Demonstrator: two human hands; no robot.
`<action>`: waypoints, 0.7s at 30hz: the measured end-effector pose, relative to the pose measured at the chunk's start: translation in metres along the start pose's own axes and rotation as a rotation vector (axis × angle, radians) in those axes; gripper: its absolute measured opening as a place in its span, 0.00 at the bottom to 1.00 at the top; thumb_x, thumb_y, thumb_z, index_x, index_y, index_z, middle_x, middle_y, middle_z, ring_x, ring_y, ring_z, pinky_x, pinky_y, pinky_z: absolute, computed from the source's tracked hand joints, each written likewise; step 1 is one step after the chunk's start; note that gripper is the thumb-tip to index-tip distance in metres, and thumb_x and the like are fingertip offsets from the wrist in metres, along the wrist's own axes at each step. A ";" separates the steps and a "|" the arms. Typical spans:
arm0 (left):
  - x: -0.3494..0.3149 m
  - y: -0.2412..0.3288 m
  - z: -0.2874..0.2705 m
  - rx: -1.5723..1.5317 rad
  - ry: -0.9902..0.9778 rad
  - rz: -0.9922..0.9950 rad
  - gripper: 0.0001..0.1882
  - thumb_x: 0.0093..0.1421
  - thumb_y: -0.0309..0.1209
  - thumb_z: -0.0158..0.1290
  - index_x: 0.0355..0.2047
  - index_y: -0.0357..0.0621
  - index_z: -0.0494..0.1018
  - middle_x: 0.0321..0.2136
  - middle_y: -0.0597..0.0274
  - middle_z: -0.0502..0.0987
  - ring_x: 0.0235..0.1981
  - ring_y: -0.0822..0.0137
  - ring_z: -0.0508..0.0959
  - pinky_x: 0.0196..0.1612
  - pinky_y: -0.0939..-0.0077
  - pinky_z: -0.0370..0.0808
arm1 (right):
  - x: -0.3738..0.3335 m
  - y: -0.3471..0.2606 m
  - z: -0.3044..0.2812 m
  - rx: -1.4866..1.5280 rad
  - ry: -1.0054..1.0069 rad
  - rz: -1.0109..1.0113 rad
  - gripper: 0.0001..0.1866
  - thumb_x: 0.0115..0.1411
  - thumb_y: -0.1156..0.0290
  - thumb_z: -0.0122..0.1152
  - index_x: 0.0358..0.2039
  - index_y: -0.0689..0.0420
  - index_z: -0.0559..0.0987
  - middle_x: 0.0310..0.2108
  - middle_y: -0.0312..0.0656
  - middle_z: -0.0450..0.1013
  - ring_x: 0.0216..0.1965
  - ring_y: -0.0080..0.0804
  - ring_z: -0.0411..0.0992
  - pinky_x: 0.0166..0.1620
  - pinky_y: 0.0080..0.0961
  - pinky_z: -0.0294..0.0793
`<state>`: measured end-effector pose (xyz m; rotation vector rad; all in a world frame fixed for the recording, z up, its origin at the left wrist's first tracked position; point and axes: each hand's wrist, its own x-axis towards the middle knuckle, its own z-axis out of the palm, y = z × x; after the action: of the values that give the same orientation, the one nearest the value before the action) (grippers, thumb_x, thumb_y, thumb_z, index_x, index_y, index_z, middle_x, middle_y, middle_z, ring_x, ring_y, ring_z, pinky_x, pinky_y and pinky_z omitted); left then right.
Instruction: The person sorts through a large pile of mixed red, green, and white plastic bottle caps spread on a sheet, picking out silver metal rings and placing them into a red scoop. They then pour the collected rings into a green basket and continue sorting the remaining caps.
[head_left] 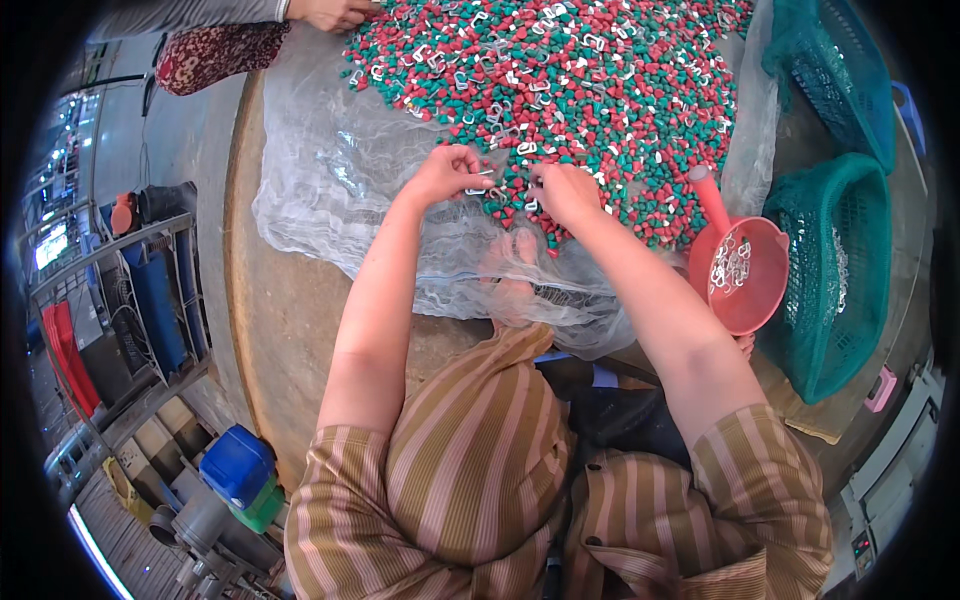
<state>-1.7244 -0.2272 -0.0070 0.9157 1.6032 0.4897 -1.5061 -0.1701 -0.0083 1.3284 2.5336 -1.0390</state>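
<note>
A wide heap of small red and green plastic pieces [620, 120], mixed with white loop-shaped clips, lies spread before me on a pale mesh sheet [330, 205]. At the heap's near edge, my left hand [445, 177] pinches a small white clip [479, 189] between thumb and fingers. My right hand [568, 194] is beside it, its fingers curled down over the pieces. A bit of white shows by those fingertips, but what they hold is hidden. To the right stands a red long-handled dipper [762, 300] with several white clips in its bowl.
Two green baskets lined with netting, a near one [865, 290] and a far one [850, 70], stand at the right. At the far left edge of the heap is another person's hand [332, 14]. Metal racks [190, 290] and a blue container [237, 466] stand at the left.
</note>
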 end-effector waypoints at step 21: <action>-0.004 -0.025 0.022 -0.086 -0.095 0.137 0.08 0.50 0.26 0.59 0.31 0.41 0.73 0.23 0.70 0.74 0.23 0.74 0.72 0.26 0.79 0.68 | -0.004 0.051 -0.034 1.524 -0.304 0.172 0.06 0.52 0.67 0.58 0.28 0.55 0.75 0.27 0.32 0.72 0.27 0.22 0.69 0.29 0.20 0.69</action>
<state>-1.7108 -0.2489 -0.0281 0.9733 1.4289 0.5974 -1.4577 -0.1323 -0.0078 1.2322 1.0780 -2.9691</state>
